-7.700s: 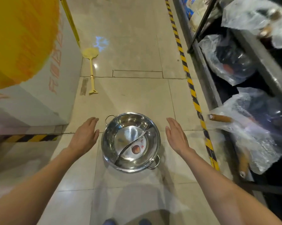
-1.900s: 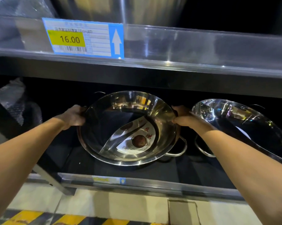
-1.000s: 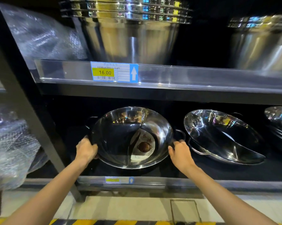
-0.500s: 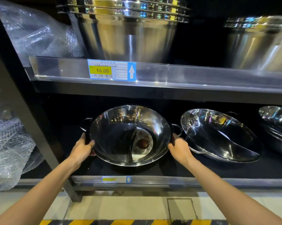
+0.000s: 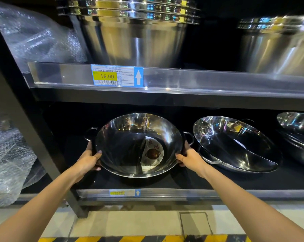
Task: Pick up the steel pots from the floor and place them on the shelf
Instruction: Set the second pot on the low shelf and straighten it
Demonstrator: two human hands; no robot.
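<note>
Tape in yellow and black stripes [image 5: 130, 239] edges the pale tiled floor [image 5: 130, 222] nearest me, below two bare forearms reaching forward. The left hand [image 5: 88, 160] and right hand [image 5: 191, 158] each clasp a side of the polished, round, divided steel pot [image 5: 130, 145], thumbs hooked over its thin rim. It sits tilted toward us on the dark lower shelf [image 5: 208, 182], a curved partition splitting its mirror-bright bowl, a paper label [image 5: 152, 155] in the right half, and looped wire handles at both sides. Just beside it on the right lies a second shiny divided pot [image 5: 235, 144], tilted too. Crinkled bubble wrap [image 5: 9, 159] bulges at the left. Above, behind a clear plastic strip carrying a blue and yellow price tag [image 5: 117, 75], stand stacked brushed-steel basins [image 5: 133, 32] with smooth, tapering walls.
</note>
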